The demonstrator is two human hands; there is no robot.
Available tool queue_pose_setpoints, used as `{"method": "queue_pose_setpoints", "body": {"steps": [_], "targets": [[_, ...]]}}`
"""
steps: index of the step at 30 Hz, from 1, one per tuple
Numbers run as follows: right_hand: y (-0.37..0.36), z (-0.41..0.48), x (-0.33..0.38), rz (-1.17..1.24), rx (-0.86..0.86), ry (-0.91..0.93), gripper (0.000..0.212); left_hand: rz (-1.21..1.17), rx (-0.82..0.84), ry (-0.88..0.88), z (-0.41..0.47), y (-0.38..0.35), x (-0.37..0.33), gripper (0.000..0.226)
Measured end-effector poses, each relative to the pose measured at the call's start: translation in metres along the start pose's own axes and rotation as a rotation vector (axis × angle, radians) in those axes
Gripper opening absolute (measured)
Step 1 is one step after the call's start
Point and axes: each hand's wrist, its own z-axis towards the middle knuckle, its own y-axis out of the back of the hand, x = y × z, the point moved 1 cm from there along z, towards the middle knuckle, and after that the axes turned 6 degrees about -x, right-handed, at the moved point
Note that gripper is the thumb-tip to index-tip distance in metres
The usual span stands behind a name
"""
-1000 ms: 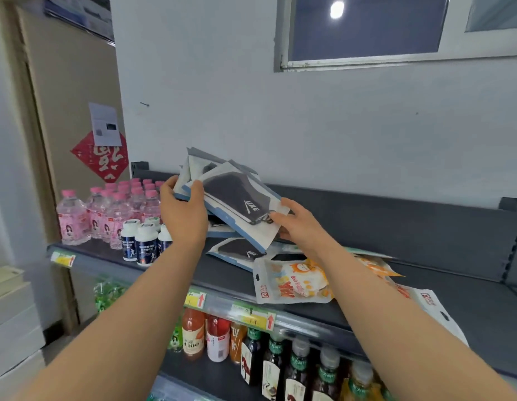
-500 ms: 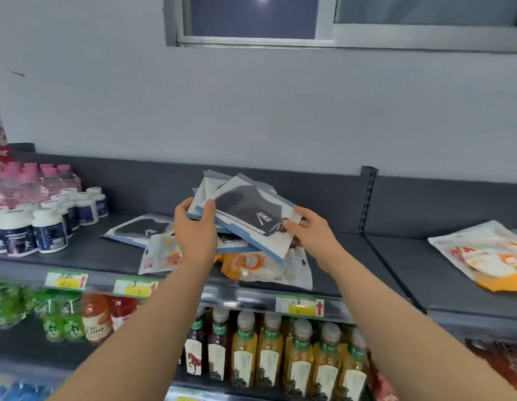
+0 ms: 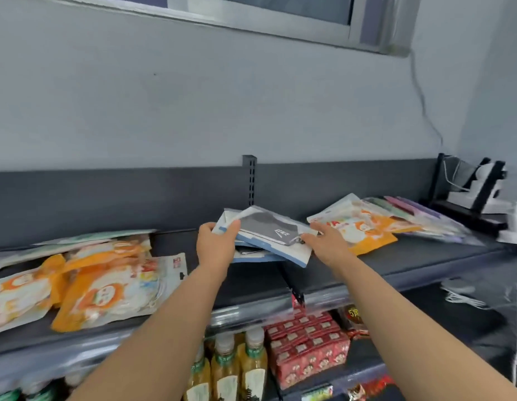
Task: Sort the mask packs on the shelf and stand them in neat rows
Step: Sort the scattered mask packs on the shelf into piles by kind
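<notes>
While both hands hold them above the shelf (image 3: 410, 259):
Grey mask packs (image 3: 269, 231): fanned stack, mid-shelf
Left hand (image 3: 215, 250): fingers clamped on stack's left edge
Right hand (image 3: 326, 246): fingers pinching right edge
Orange packs (image 3: 364, 231): lying flat, just right

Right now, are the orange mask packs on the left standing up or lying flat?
Lying flat. The orange mask packs sprawl overlapping on the shelf, faces up, none upright.

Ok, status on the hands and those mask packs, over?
Left hand and right hand both gripping the grey mask packs, above the shelf. Nothing stood up yet. Orange packs lying flat close right.
</notes>
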Motion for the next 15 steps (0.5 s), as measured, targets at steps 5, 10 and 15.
{"method": "queue_pose_setpoints", "body": {"steps": [5, 10, 15], "targets": [[0.017, 0.045, -0.027, -0.078, -0.028, -0.183, 0.044, 0.175, 0.185, 0.086, 0.024, -0.058, 0.016, 0.044], [0.024, 0.083, -0.04, -0.049, -0.037, -0.233, 0.047, 0.255, 0.241, 0.118, 0.046, -0.098, 0.025, 0.034], [0.035, 0.105, -0.047, -0.14, -0.048, -0.149, 0.045, 0.363, 0.274, 0.086, 0.053, -0.124, 0.03, 0.044]]}}
